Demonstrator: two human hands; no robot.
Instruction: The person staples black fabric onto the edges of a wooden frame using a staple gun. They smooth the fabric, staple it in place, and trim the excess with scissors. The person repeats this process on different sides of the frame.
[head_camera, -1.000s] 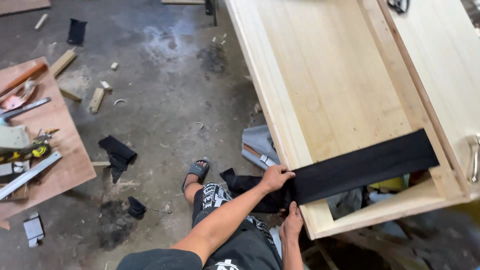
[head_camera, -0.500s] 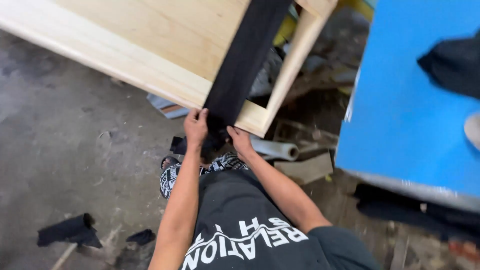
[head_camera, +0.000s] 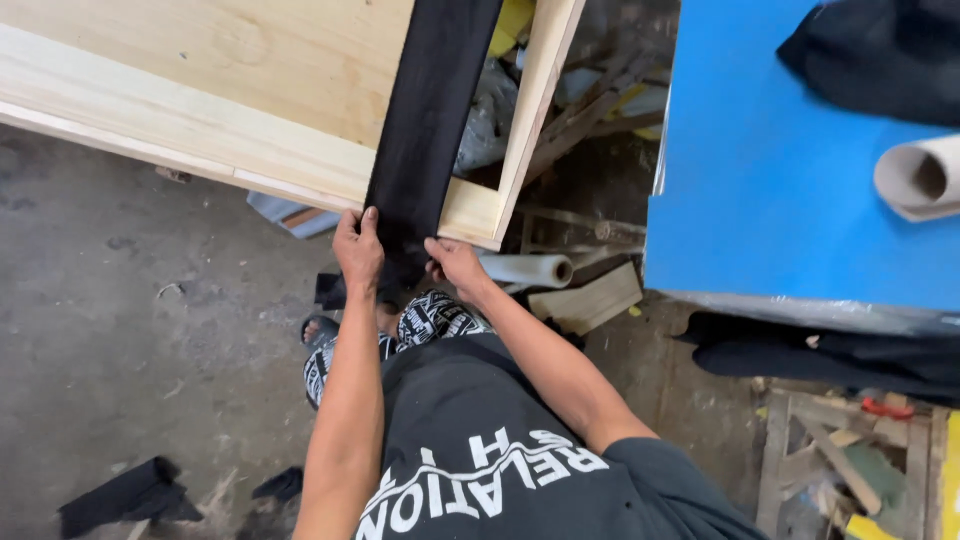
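Two hands (head_camera: 358, 250) (head_camera: 455, 263) gripping black fabric strip (head_camera: 430, 120), pale wooden frame (head_camera: 200, 110), blue tabletop (head_camera: 770, 180), dusty concrete floor (head_camera: 120, 330)

Even, soft daylight, no hard shadows, pic sharp overall — slight wide-angle stretch at edges.

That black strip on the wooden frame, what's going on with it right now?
A person stands over a pale wooden frame and grips the near end of a long black fabric strip laid across it. The left hand holds the strip's left edge and the right hand its right edge, just below the frame's edge. A blue table stands to the right, and black scraps lie on the floor.
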